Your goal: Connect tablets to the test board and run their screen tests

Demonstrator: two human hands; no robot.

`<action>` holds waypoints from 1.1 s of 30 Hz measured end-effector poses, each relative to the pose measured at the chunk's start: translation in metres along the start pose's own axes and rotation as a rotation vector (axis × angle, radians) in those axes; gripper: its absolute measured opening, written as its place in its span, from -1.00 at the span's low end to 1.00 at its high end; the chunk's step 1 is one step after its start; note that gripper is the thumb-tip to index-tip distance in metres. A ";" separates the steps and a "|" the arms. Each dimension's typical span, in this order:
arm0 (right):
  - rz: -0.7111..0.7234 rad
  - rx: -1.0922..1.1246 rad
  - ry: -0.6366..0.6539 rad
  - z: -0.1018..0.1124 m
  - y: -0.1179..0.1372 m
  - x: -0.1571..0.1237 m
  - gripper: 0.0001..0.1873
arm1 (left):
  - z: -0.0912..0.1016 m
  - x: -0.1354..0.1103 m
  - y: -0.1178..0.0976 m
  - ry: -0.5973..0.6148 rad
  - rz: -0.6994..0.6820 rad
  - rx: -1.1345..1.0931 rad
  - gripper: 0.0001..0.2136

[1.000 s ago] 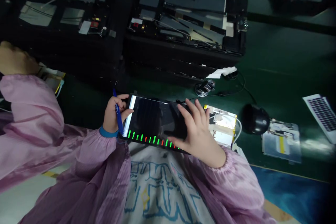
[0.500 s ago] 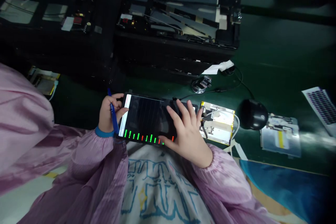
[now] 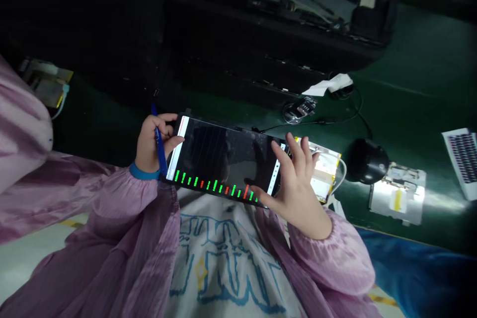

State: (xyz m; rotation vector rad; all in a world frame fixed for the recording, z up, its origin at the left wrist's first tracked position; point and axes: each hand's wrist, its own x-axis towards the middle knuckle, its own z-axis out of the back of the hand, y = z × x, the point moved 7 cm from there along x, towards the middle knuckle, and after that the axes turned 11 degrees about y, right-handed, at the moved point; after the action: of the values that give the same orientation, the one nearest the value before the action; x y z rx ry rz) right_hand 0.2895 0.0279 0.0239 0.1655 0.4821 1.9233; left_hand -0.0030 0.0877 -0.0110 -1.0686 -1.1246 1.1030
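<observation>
At the far left edge a pink sleeve of another person is cut off by the frame, and behind it, at ten o'clock, a small flat yellowish part lies half hidden on the dark green desk. The top of the view is taken up by black open-topped test fixtures, so dim that their insides are hard to make out.

The left hand grips the left short edge of the black flat tablet, thumb on the glass, fingers curled behind it; a blue pen is pinched in the same hand, pointing up and down beside the edge. The tablet sits at the centre, held just above the person's lap at the near edge of the desk, tilted with its left end higher. Its screen is mostly dark and reflective, with a white strip at each short end and a row of short green and red bars along the near long edge.

The right hand holds the tablet's right end, fingers spread and open above the glass, thumb under the near edge; it hides that corner.

At three o'clock lie a foil-covered flat board, touching a white cable, then a black dome-shaped object, a silvery metal plate, and a keyboard-like part cut off at the right edge.
</observation>
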 end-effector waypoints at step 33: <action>-0.052 0.202 -0.052 0.038 -0.122 0.020 -0.90 | 0.021 0.010 -0.004 -0.072 -0.110 0.185 -0.58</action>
State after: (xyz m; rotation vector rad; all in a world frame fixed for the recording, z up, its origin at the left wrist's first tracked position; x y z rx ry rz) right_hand 0.3986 0.0958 0.0065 0.3306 0.6396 1.8133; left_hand -0.0224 0.0988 -0.0037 -0.8194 -1.1012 1.1412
